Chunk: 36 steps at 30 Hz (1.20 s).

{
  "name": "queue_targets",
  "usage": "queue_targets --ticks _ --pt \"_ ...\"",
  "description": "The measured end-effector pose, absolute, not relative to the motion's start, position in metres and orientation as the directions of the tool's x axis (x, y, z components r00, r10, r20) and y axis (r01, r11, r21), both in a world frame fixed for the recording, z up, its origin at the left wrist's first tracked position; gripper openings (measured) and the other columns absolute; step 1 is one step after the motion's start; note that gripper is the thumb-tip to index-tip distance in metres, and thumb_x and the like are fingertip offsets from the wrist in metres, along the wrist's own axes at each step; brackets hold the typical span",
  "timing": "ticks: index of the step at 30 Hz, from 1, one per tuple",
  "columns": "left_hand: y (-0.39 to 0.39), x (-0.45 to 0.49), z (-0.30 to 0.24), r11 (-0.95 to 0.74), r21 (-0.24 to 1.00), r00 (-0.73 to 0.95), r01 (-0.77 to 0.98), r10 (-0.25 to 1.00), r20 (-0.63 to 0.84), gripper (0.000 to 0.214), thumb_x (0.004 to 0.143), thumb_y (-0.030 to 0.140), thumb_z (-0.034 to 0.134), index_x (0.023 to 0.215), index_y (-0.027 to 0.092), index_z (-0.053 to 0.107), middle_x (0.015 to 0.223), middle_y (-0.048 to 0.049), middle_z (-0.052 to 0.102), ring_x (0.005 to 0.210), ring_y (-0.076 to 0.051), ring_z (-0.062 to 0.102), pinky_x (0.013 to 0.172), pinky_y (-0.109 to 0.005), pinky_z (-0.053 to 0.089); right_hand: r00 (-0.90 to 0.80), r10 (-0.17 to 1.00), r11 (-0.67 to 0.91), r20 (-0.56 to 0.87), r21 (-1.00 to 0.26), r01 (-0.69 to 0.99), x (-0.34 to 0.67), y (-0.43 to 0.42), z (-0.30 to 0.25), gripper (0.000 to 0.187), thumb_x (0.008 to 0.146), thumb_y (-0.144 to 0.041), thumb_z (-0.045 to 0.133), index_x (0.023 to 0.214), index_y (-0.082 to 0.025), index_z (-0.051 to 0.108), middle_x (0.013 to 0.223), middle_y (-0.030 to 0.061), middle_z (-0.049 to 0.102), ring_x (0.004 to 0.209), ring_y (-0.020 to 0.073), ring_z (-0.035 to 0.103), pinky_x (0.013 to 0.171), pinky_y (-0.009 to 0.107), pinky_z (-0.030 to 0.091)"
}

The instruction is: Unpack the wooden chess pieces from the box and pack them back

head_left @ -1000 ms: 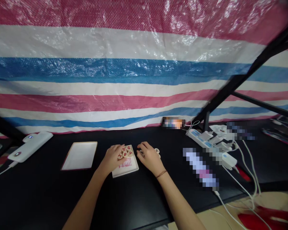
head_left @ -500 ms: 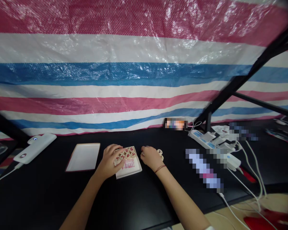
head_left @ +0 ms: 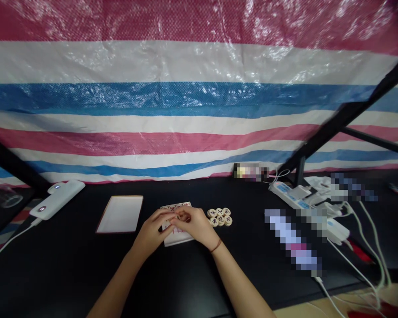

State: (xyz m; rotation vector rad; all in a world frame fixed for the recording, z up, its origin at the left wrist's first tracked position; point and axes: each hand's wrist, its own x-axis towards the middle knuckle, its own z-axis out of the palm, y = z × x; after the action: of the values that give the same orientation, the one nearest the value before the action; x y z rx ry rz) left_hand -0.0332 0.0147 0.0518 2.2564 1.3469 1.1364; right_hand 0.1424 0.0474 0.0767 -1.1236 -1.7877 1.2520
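Well beyond the fingers (head_left: pixel 185 225), a striped plastic sheet (head_left: pixel 172 99) in red, white and blue fills the far side. Below them spreads the black bench (head_left: pixel 172 282). A dark slanting bar (head_left: pixel 318 137) rises on the far right of the fingers, in front of the sheet. Nearer, but well apart to their right, lies a white power strip (head_left: pixel 285 194) crowded with plugs and trailing cables; between it and the fingers sits a pixelated slab (head_left: pixel 293 243) with a white cord. Far to the left of the fingers rests a white device (head_left: pixel 58 201), corded as well, with two small lit spots. Closer on that side is a shallow lid (head_left: pixel 121 215), pale inside with a dark edge, apart from the fingers.

The left hand (head_left: pixel 149 232) and right hand (head_left: pixel 199 225) meet above a white box (head_left: pixel 179 241), hiding most of it. The left fingers are curved, thumb apart from forefinger; the right fingers bend inward to meet them. Whether either set grips a piece cannot be told. A small pixelated object (head_left: pixel 251 172) stands beyond and right of the fingers, against the sheet. Just beside the right hand are round black-marked pieces (head_left: pixel 220 219), in two rows of three. Red-marked pieces (head_left: pixel 171 206) peek out in the box, just past the fingertips. A thin bracelet (head_left: pixel 216 246) circles the right wrist.
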Motion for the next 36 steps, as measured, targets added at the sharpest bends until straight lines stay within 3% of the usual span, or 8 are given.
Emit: queue_targets --ticks 7,11,15,23,28,32,36 --pt "0.006 -0.041 0.064 -0.465 0.609 0.287 0.642 0.883 0.371 0.01 0.08 0.016 0.055 0.087 0.022 0.06 0.098 -0.0041 0.061 0.093 -0.016 0.06 0.083 -0.03 0.049 -0.276 0.96 0.114 0.052 -0.971 0.212 0.152 0.054 0.068 0.029 0.074 -0.042 0.068 0.088 -0.016 0.065 0.061 -0.002 0.061 0.052 0.0098 0.054 0.051 0.019 0.042" --pt "0.003 -0.038 0.068 -0.513 0.522 0.437 0.682 0.857 0.272 0.009 0.075 0.013 0.056 0.077 0.021 0.059 0.092 -0.0019 0.063 0.087 -0.017 0.058 0.082 -0.032 0.043 -0.239 0.97 0.099 0.048 -0.973 0.208 0.156 0.055 0.065 0.03 0.075 -0.042 0.067 0.089 -0.016 0.064 0.063 -0.0021 0.06 0.05 0.0087 0.051 0.05 0.019 0.04" --pt "0.004 -0.039 0.07 -0.511 0.424 0.477 0.748 0.857 0.192 0.008 0.077 0.017 0.056 0.078 0.023 0.062 0.088 -0.0002 0.067 0.083 -0.018 0.056 0.08 -0.035 0.037 -0.268 0.962 0.106 0.049 -0.973 0.206 0.157 0.054 0.064 0.03 0.076 -0.041 0.066 0.091 -0.016 0.063 0.06 -0.0029 0.058 0.05 0.0087 0.05 0.05 0.019 0.039" --pt "0.005 -0.044 0.065 -0.521 0.375 0.461 0.766 0.853 0.244 0.011 0.078 0.017 0.058 0.076 0.026 0.066 0.092 0.0008 0.069 0.082 -0.018 0.055 0.077 -0.035 0.036 -0.296 0.954 0.138 0.059 -0.957 0.255 0.158 0.049 0.065 0.025 0.078 -0.039 0.065 0.09 -0.018 0.064 0.065 -0.0027 0.059 0.053 0.0083 0.051 0.051 0.018 0.042" --pt "0.007 -0.05 0.066 -0.486 0.445 0.423 0.752 0.874 0.24 0.015 0.081 0.018 0.054 0.084 0.025 0.067 0.096 -0.0017 0.064 0.087 -0.019 0.056 0.08 -0.035 0.041 -0.384 0.91 0.277 0.16 -0.921 0.273 0.158 0.035 0.069 0.014 0.079 -0.021 0.061 0.092 -0.019 0.067 0.103 0.0056 0.059 0.075 0.0106 0.06 0.064 0.02 0.05" --pt "0.012 -0.057 0.065 -0.403 0.574 0.328 0.713 0.915 0.235 0.016 0.083 0.021 0.05 0.09 0.022 0.065 0.089 -0.003 0.063 0.085 -0.018 0.058 0.078 -0.031 0.045 -0.485 0.849 0.423 0.211 -0.822 0.383 0.149 0.021 0.075 0.029 0.077 -0.006 0.058 0.1 -0.022 0.065 0.102 0.0034 0.061 0.092 0.0138 0.06 0.081 0.024 0.049" --pt "0.015 -0.061 0.063 -0.216 0.652 0.209 0.727 0.974 0.09 0.015 0.087 0.025 0.045 0.085 0.021 0.059 0.075 0.0003 0.062 0.069 -0.015 0.058 0.067 -0.027 0.044 -0.541 0.821 0.504 0.185 -0.679 0.534 0.135 0.015 0.071 0.015 0.081 -0.01 0.06 0.093 -0.02 0.062 0.096 0.0032 0.065 0.092 0.0161 0.06 0.083 0.026 0.047"
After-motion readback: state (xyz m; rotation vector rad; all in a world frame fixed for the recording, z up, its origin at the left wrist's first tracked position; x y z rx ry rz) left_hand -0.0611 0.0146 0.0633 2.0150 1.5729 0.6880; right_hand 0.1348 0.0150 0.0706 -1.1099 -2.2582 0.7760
